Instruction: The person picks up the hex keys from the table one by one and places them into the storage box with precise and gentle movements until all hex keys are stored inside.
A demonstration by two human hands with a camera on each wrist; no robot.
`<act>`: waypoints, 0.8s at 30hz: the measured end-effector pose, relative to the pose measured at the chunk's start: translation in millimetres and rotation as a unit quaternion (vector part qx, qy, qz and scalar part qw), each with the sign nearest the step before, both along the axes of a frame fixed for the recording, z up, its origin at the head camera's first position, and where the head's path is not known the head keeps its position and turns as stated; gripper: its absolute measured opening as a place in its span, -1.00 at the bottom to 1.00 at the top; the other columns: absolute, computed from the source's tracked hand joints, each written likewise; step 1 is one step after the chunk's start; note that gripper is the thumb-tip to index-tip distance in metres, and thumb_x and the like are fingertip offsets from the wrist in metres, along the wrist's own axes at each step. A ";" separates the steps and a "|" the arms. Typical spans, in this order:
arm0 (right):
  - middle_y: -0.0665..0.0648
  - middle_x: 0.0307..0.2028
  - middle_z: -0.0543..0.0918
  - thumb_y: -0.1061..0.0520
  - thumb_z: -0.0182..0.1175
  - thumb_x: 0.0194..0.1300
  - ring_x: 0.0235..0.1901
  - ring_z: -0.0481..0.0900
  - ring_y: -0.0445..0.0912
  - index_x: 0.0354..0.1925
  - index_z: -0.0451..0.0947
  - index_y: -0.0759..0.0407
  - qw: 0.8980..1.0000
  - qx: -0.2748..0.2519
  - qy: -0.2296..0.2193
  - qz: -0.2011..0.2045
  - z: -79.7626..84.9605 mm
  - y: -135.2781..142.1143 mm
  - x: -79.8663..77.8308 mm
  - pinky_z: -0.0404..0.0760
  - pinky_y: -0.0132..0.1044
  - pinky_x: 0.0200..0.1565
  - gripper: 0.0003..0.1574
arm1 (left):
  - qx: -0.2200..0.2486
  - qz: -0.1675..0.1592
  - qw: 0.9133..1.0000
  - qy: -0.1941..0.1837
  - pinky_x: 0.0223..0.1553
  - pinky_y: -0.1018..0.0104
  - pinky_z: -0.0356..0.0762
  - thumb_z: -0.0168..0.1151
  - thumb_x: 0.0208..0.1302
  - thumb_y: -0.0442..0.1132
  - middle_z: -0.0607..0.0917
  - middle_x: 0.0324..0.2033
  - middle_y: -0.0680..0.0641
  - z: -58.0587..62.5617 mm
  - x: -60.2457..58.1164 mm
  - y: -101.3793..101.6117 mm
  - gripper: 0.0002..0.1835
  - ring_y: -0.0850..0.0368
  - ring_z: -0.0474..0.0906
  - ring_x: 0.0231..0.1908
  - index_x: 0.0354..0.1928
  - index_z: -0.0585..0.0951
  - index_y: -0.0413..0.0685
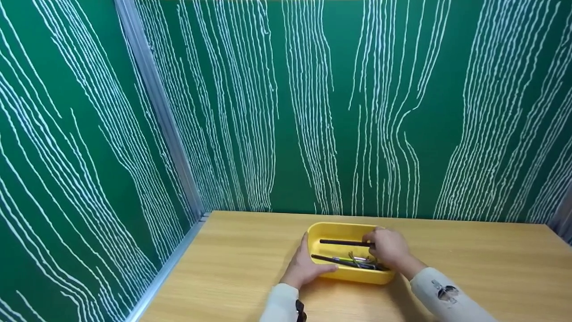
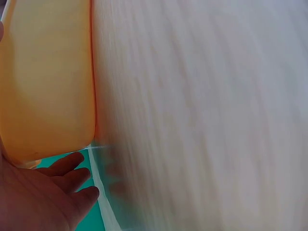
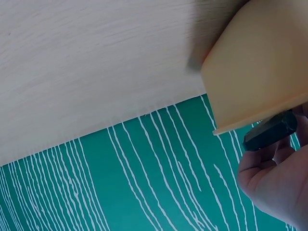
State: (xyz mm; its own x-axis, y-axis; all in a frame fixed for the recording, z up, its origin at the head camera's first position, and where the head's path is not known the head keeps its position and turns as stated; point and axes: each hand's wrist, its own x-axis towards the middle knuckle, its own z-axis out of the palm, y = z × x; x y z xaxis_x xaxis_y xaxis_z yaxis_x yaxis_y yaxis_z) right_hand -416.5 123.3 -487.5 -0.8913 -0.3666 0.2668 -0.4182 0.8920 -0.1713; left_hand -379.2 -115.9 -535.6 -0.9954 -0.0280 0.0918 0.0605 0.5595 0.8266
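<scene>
A yellow plastic bin [image 1: 357,276] stands on the wooden table. At its left end is my left hand [image 1: 304,267], with the thumb on the front rim and a finger along the left wall. In the left wrist view, several fingers of that hand extend loosely past the bin's end. My right hand [image 1: 391,246] grips a long dark rod-like tool [image 1: 344,243] at the bin's right side, above its floor. The tool's thick faceted end [image 3: 270,131] shows in the right wrist view. Another dark rod [image 1: 333,260] lies in the bin.
Beside the lying rod are a yellow-green slim item [image 1: 343,259] and a small tangle of thin pieces [image 1: 355,258], too small to name. Green walls [image 1: 299,188] with wavy white lines rise behind and left of the table [image 1: 241,255]. A metal post [image 1: 165,112] stands at their corner.
</scene>
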 end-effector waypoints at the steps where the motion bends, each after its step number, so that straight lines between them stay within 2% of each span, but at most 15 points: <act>1: -0.05 -0.44 0.53 0.15 0.29 -0.07 -0.46 0.35 -0.12 -0.32 0.62 -0.05 1.000 0.002 0.003 0.002 -0.9 -0.5 -0.2 0.46 -0.16 -0.30 -0.77 | -0.001 0.001 1.000 -0.002 0.23 0.16 0.13 0.41 -0.67 0.36 0.21 0.25 0.05 -0.2 0.2 0.1 0.40 0.13 0.24 0.14 0.34 -0.16 0.27; 8: -0.05 -0.50 0.51 0.16 0.25 -0.11 -0.51 0.34 -0.15 -0.38 0.63 -0.04 0.999 0.024 0.032 0.015 -2.5 -4.1 -2.0 0.43 -0.20 -0.40 -0.79 | -0.008 0.002 1.000 -0.004 0.23 0.15 0.13 0.39 -0.66 0.38 0.20 0.26 0.07 -0.7 0.2 0.8 0.39 0.15 0.22 0.16 0.34 -0.16 0.26; 15: -0.08 -0.50 0.53 0.18 0.22 -0.11 -0.50 0.36 -0.18 -0.38 0.63 -0.06 0.999 0.025 0.027 0.025 -3.2 -10.1 -2.8 0.43 -0.19 -0.37 -0.77 | -0.005 0.000 1.000 -0.004 0.23 0.12 0.11 0.40 -0.63 0.35 0.20 0.26 0.06 -0.3 -0.5 0.9 0.37 0.16 0.21 0.16 0.34 -0.16 0.28; 24: -0.08 -0.53 0.52 0.15 0.26 -0.10 -0.53 0.35 -0.18 -0.39 0.63 -0.05 0.999 0.028 0.031 0.032 -7.9 -16.6 -5.5 0.42 -0.23 -0.42 -0.80 | 0.008 0.008 1.000 -0.014 0.24 0.10 0.09 0.41 -0.68 0.36 0.19 0.27 0.07 1.1 -0.4 0.1 0.38 0.17 0.20 0.17 0.32 -0.18 0.39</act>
State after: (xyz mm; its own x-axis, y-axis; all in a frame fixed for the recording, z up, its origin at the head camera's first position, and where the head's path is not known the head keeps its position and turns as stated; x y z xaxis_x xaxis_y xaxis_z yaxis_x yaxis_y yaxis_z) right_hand -422.0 106.7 -495.4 -0.8480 -0.4387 0.2974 -0.4832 0.8705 -0.0937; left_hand -379.6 -115.8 -534.5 -0.9970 -0.0445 0.0635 0.0289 0.5463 0.8371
